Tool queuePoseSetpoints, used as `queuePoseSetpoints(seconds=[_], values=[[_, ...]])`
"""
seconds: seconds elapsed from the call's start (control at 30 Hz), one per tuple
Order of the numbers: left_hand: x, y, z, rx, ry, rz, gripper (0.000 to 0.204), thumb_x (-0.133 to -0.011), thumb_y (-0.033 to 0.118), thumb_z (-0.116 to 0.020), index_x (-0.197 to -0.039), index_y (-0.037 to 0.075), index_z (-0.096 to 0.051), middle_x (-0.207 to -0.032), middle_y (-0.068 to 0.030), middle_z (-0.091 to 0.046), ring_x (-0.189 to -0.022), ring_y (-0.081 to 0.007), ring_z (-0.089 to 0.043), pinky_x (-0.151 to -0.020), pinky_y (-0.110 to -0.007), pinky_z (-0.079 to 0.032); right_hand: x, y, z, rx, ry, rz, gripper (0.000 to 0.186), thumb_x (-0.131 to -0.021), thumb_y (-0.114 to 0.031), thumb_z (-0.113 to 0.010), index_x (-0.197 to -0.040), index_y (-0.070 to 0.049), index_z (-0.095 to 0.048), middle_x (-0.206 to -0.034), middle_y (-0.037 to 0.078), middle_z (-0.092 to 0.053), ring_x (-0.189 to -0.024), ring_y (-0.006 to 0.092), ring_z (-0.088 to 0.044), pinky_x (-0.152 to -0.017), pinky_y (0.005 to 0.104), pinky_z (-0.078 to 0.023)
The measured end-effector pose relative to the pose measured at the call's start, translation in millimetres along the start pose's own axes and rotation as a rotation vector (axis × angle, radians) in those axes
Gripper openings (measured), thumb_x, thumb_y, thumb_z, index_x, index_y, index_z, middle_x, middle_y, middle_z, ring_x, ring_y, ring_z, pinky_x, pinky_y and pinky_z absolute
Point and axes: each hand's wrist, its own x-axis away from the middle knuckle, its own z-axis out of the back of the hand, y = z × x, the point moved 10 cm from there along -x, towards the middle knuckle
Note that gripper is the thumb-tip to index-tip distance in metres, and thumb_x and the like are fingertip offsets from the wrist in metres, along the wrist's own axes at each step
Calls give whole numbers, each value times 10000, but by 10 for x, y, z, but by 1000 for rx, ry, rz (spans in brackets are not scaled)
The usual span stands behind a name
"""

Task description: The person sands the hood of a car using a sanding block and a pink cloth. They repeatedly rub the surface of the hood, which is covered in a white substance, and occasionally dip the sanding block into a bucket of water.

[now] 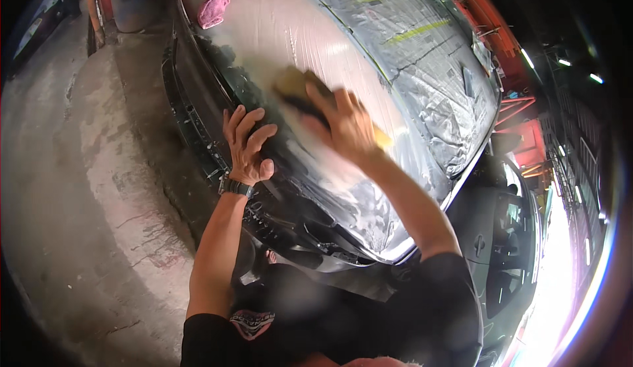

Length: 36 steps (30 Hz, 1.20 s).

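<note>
My right hand (351, 128) grips a long yellowish-brown sanding block (294, 85) with a dark middle, lying against the dusty car panel (264, 44). Motion blurs the block a little, and its underside is hidden. Its far end points up and left, while a yellow end shows by my wrist. My left hand (247, 140), with a dark watch on the wrist, is open with fingers spread at the panel's dark lower edge. Whether those fingertips press on the surface I cannot tell. A crumpled pink cloth (214, 6) rests farther up the panel.
Wrinkled clear film (438, 113) and taped paper cover the car beyond the panel. The black bumper (191, 113) curves along its left side. A dark car (498, 248) stands close on the right. Cracked concrete floor (125, 196) lies to the left.
</note>
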Motion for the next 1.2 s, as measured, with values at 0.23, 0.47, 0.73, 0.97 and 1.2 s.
queuePoseSetpoints(seconds=[0.23,0.47,0.73,0.97,1.2], values=[[41,36,4,39,44,-49,568,-978,663,-288,-1187,263,-633,-1359,-41,-559,-1377,-312,-387,-1175,-617,-178,-1555,452,-653,80,-8,-70,535,-930,-508,-623,-1392,-244,-577,-1182,180,-581,-1030,396,-636,-843,498,-545],[-11,4,-79,24,-15,-13,565,-972,664,-312,-1204,265,-637,-1365,-49,-555,-1376,-320,-387,-1174,-618,-181,-1719,557,-838,41,-78,-112,525,-926,-525,-582,-1358,-228,-553,-1247,211,-555,-1094,404,-604,-872,514,-534],[59,15,27,20,1,-14,556,-973,660,-311,-1206,266,-627,-1348,-48,-562,-1369,-317,-389,-1167,-630,-176,-581,216,-318,5,-149,-14,604,-921,-512,-648,-1444,-231,-539,-1107,166,-549,-966,388,-616,-806,498,-536],[-38,131,-182,75,18,-71,584,-980,672,-269,-1216,271,-622,-1348,-48,-570,-1367,-315,-399,-1182,-610,-164,-1880,1810,-762,210,-72,-349,612,-950,-562,-570,-1448,-209,-532,-1247,210,-573,-1131,402,-612,-902,509,-516],[-18,-17,-6,-4,-15,-3,558,-972,647,-336,-1241,252,-624,-1383,-64,-546,-1383,-336,-380,-1168,-636,-187,56,237,42,16,5,42,661,-883,-504,-693,-1445,-194,-536,-1067,154,-553,-937,360,-628,-781,494,-545]])
